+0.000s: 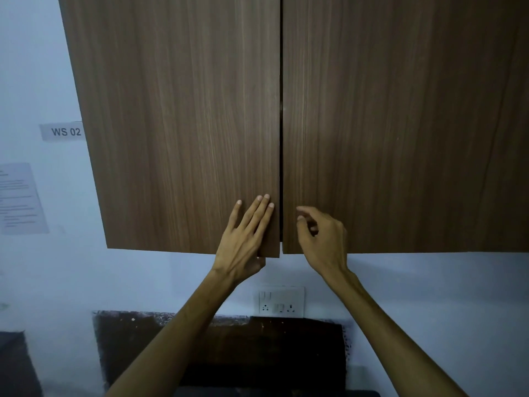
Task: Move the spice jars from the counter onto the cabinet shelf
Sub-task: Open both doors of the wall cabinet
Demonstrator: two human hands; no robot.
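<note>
A wall cabinet fills the upper view, with two brown wood-grain doors and only a narrow dark gap between them. My left hand (246, 236) holds the lower right corner of the left door (177, 124): its fingers lie straight on the door's front and its thumb is hooked under the bottom edge. My right hand (320, 236) hovers in front of the lower left corner of the right door (400, 124), fingers loosely curled and holding nothing. No spice jars, counter top or shelf are in view.
A white switch-and-socket plate (281, 302) sits on the pale wall below the cabinet, above a dark panel (223, 348). A "WS 02" label (65, 131) and a printed sheet (21, 199) hang on the wall at left.
</note>
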